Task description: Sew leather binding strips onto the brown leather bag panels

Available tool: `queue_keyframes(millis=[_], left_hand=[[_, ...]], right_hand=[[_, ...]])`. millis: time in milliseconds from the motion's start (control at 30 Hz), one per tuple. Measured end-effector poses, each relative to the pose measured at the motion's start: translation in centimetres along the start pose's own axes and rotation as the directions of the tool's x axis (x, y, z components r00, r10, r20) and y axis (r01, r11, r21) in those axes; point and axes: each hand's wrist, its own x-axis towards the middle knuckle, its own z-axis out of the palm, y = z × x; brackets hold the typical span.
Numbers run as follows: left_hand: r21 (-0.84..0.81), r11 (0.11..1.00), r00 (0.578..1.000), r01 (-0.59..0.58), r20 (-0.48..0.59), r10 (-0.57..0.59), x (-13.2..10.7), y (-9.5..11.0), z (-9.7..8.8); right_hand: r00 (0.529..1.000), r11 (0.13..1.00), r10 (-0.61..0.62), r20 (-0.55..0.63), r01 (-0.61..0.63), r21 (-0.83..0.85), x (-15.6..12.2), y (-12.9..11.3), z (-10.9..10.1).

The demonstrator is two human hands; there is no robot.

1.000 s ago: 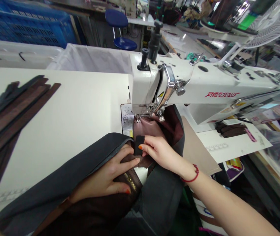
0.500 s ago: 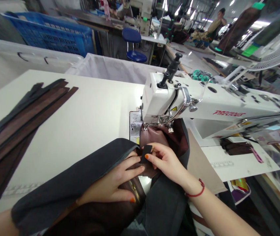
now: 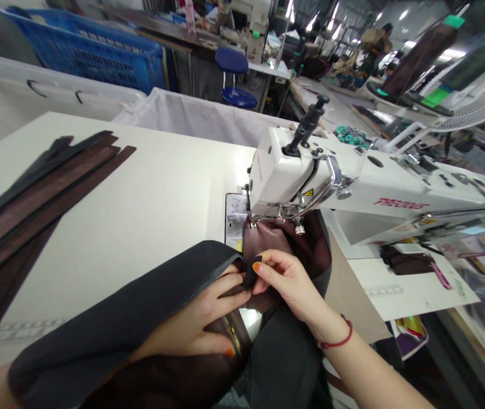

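Note:
My right hand [image 3: 287, 278] pinches a small black fabric tab [image 3: 251, 274] between thumb and fingers, just in front of the presser foot. My left hand [image 3: 199, 321] lies with fingers spread on a brown leather bag piece [image 3: 263, 236], its fingertips close to the tab. Beside my left thumb shows a brass zipper [image 3: 233, 335] on that piece. A wide dark grey panel [image 3: 123, 312] of the work drapes over my left wrist. The brown leather runs under the foot of a white sewing machine [image 3: 282, 179]; its far part is hidden behind the machine head.
Brown and black strips [image 3: 50, 199] lie on the white table [image 3: 174, 182] at left. White fabric-lined bins [image 3: 191, 111] and a blue crate [image 3: 97, 57] stand behind. A blue stool [image 3: 233, 62] is beyond. A pink-handled tool [image 3: 442, 276] lies at right.
My right fingers have turned the black tab, so less of its face shows. My left hand stays nearly in place. The view has shifted slightly.

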Motion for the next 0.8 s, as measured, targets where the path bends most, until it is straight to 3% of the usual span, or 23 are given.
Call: queue_keyframes(millis=[233, 400, 800], left_hand=[[-0.057, 0.998, 1.0, -0.013, 0.011, 0.014, 0.8, 0.6, -1.1], [-0.06, 0.998, 0.996, 0.011, 0.092, -0.005, 0.8, 1.0, -1.9], [-0.066, 0.996, 0.99, 0.053, 0.133, -0.044, 0.8, 1.4, -2.0]], right_hand=[[0.999, 0.999, 0.029, 0.017, -0.029, 0.016, 0.1, -0.4, 0.1], [0.999, 1.0, 0.013, 0.036, -0.014, 0.012, 0.1, -0.6, 0.2], [0.999, 0.999, 0.013, 0.037, -0.014, 0.044, 0.0, -0.3, 0.2]])
